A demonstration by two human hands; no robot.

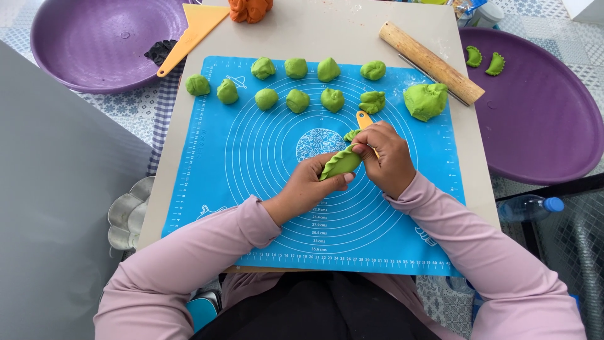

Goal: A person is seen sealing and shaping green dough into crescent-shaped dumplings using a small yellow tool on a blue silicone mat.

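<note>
A green crescent dumpling (pixel 340 164) with a pleated edge is held over the blue silicone mat (pixel 251 157). My left hand (pixel 311 186) cradles its lower end from underneath. My right hand (pixel 387 157) pinches its upper edge with the fingertips. Under the right hand lies a yellow-handled tool (pixel 363 118), mostly hidden. Several small green dough balls (pixel 297 101) sit in two rows along the mat's far part. A bigger green dough lump (pixel 426 101) rests at the mat's far right.
A wooden rolling pin (pixel 431 62) lies at the board's far right. The purple tray (pixel 541 126) on the right holds two finished green dumplings (pixel 485 60). Far left are a purple bowl (pixel 100 38), a yellow scraper (pixel 195 34) and orange dough (pixel 250 9). A water bottle (pixel 528 208) lies at right.
</note>
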